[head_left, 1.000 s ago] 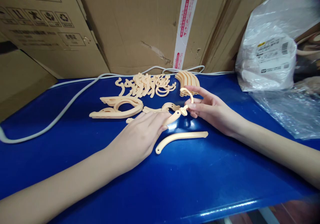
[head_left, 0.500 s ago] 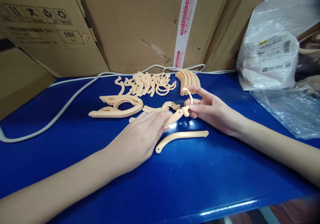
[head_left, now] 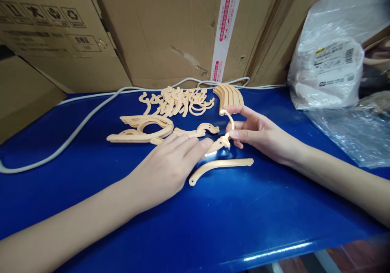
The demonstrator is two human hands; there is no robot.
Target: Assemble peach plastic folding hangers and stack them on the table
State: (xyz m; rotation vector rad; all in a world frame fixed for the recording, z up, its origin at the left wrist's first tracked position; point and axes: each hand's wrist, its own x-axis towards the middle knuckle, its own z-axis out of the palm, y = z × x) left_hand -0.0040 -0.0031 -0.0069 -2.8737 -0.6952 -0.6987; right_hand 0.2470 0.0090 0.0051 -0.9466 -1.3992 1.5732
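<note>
My left hand (head_left: 179,163) is closed over a beige plastic hanger arm (head_left: 215,146), whose holed end sticks out past the fingertips. My right hand (head_left: 254,133) pinches a curved beige hanger hook (head_left: 232,122) between thumb and fingers. The hook's lower end meets the holed end of the arm; whether they are joined cannot be made out. Just in front lies a loose curved hanger arm (head_left: 221,165). Behind my left hand rest a folded hanger (head_left: 146,128) and another flat part with a curled end (head_left: 209,127).
A pile of loose hooks (head_left: 176,102) lies at the back of the blue table (head_left: 213,224), beside a stack of curved arms (head_left: 230,95). A white cable (head_left: 91,128) runs along the rear. Cardboard boxes (head_left: 170,29) stand behind; a plastic-wrapped roll (head_left: 332,74) sits right.
The hook in my right hand has come down and now touches the end of the arm in my left hand. My left hand has lowered slightly.
</note>
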